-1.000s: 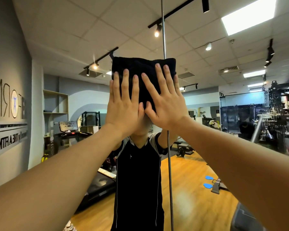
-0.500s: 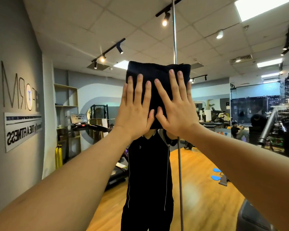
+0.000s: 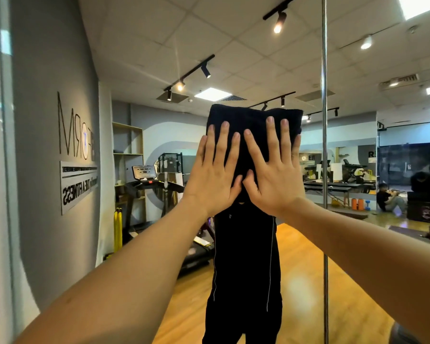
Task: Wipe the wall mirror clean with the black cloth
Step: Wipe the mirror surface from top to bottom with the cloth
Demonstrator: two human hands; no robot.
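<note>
One head-worn view only, so no shared ground; it faces the wall mirror (image 3: 308, 256) squarely, level, from near the glass, at about arm's reach.

It was a gym, seen reflected in a big wall mirror (image 3: 358, 281). A treadmill (image 3: 149, 184) stood by the grey wall, where a mirrored sign (image 3: 78, 184) read "FITNESS". A rack (image 3: 170, 163) stood behind the treadmill, benches (image 3: 333, 186) farther right. The floor (image 3: 305, 276) was wood, and track lights (image 3: 184, 83) hung from the tiled ceiling.
</note>
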